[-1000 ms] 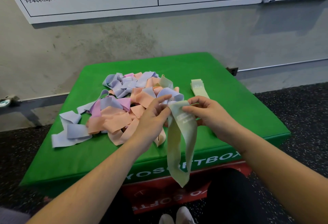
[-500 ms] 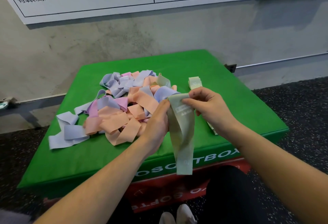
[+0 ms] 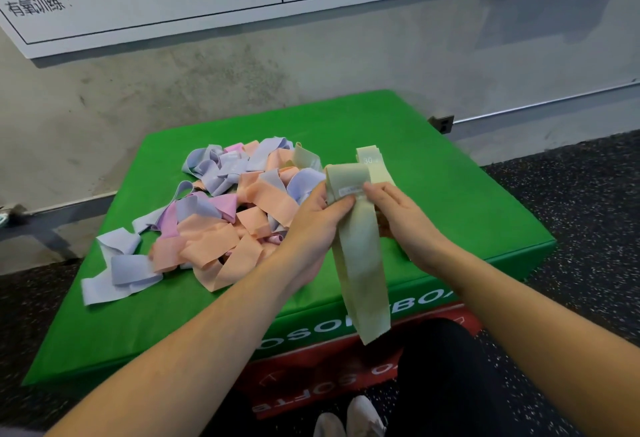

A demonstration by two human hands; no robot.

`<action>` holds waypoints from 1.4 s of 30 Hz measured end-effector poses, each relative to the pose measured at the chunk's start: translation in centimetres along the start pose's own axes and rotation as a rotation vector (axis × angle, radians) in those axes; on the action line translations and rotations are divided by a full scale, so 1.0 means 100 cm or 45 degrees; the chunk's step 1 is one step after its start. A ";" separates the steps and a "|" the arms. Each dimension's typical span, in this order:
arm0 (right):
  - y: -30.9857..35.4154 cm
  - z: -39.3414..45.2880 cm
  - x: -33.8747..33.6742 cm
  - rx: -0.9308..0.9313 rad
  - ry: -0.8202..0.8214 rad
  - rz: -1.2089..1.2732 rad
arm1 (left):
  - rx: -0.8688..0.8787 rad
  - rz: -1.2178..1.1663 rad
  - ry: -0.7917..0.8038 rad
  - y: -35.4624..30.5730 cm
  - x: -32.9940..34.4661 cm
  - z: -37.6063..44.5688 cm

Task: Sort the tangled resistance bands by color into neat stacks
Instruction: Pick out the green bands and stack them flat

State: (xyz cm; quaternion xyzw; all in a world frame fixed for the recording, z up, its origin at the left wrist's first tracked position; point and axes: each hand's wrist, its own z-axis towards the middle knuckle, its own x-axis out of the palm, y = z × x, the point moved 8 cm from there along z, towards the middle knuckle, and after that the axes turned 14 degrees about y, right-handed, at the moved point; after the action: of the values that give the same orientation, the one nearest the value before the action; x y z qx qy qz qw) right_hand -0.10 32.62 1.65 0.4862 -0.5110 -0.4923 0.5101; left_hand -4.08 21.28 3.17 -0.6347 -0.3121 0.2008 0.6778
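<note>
While both hands, the left hand and the right hand, pinch the pale green band at frame centre, flatten it before laying it on the green stack just above. Its long axis hangs vertically, loose end pointing down past the bench edge.

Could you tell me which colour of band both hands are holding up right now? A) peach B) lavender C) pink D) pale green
D: the left hand and the right hand both pinch the top of a pale green band that hangs down over the front edge of the green box, while the peach, lavender and pink bands lie in the tangled pile.
</note>
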 end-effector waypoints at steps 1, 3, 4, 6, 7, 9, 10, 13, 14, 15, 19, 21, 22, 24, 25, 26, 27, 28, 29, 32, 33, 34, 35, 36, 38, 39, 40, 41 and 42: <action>-0.005 -0.002 0.002 0.042 0.060 -0.031 | -0.006 -0.040 0.000 -0.001 0.001 0.004; -0.012 -0.005 0.001 0.102 0.134 -0.058 | -0.018 -0.127 -0.011 -0.001 0.002 0.014; -0.013 -0.007 0.000 0.122 0.151 -0.066 | -0.022 -0.192 -0.018 -0.002 0.003 0.019; -0.016 -0.009 -0.005 0.165 0.188 -0.091 | -0.038 -0.345 -0.053 -0.004 0.001 0.030; -0.018 -0.010 -0.007 0.180 0.205 -0.099 | -0.045 -0.416 -0.084 -0.005 -0.001 0.036; -0.017 -0.014 -0.014 0.163 0.202 -0.160 | -0.043 -0.511 -0.163 -0.006 -0.007 0.050; -0.016 -0.014 -0.018 0.143 0.187 -0.227 | -0.041 -0.527 -0.199 -0.007 -0.011 0.057; -0.017 -0.013 -0.036 0.140 0.111 -0.379 | -0.039 -0.554 -0.251 -0.009 -0.014 0.082; -0.018 -0.011 -0.042 0.154 0.084 -0.391 | -0.031 -0.573 -0.264 -0.010 -0.015 0.091; -0.020 -0.010 -0.049 0.174 0.051 -0.397 | -0.020 -0.590 -0.285 -0.010 -0.017 0.099; -0.032 -0.007 -0.080 0.238 -0.046 -0.372 | -0.073 -0.592 -0.385 -0.005 -0.028 0.125; -0.038 -0.007 -0.091 0.297 -0.057 -0.391 | -0.113 -0.556 -0.404 0.000 -0.031 0.137; -0.040 -0.007 -0.098 0.313 -0.083 -0.434 | -0.112 -0.531 -0.412 0.002 -0.032 0.144; -0.043 -0.008 -0.110 0.309 -0.156 -0.468 | -0.104 -0.437 -0.424 0.004 -0.032 0.159; -0.045 -0.008 -0.115 0.306 -0.182 -0.428 | -0.108 -0.387 -0.422 0.006 -0.031 0.166; -0.049 -0.008 -0.118 0.306 -0.189 -0.367 | -0.116 -0.347 -0.424 0.009 -0.031 0.174; -0.053 -0.009 -0.120 0.314 -0.181 -0.296 | -0.121 -0.320 -0.423 0.012 -0.030 0.181; -0.057 -0.008 -0.121 0.327 -0.166 -0.228 | -0.134 -0.296 -0.425 0.016 -0.030 0.188; -0.060 -0.008 -0.122 0.337 -0.149 -0.160 | -0.153 -0.275 -0.431 0.020 -0.031 0.193; -0.061 -0.008 -0.123 0.322 -0.088 -0.043 | -0.226 -0.217 -0.417 0.032 -0.034 0.209; -0.060 -0.008 -0.124 0.316 -0.071 -0.039 | -0.248 -0.191 -0.406 0.036 -0.035 0.214; -0.058 -0.008 -0.124 0.307 -0.053 -0.041 | -0.264 -0.183 -0.396 0.039 -0.034 0.217; -0.055 -0.008 -0.124 0.297 -0.039 -0.050 | -0.285 -0.177 -0.384 0.043 -0.033 0.219; -0.052 -0.008 -0.125 0.281 -0.025 -0.075 | -0.303 -0.149 -0.370 0.046 -0.032 0.222; -0.046 -0.006 -0.125 0.274 -0.001 -0.246 | -0.336 0.028 -0.348 0.052 -0.034 0.229; -0.045 -0.005 -0.125 0.286 0.015 -0.378 | -0.353 0.149 -0.338 0.055 -0.036 0.232; -0.046 -0.005 -0.124 0.307 0.040 -0.506 | -0.368 0.260 -0.323 0.058 -0.037 0.236; -0.048 -0.005 -0.124 0.326 0.067 -0.613 | -0.388 0.356 -0.302 0.060 -0.038 0.239; -0.048 -0.004 -0.123 0.332 0.096 -0.718 | -0.408 0.439 -0.276 0.063 -0.038 0.242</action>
State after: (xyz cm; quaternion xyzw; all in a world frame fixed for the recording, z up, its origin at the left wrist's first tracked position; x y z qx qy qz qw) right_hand 0.40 44.69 -3.71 0.6879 -0.3956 -0.5263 0.3055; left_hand -22.47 37.29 -3.69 -0.7526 -0.2980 0.3282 0.4869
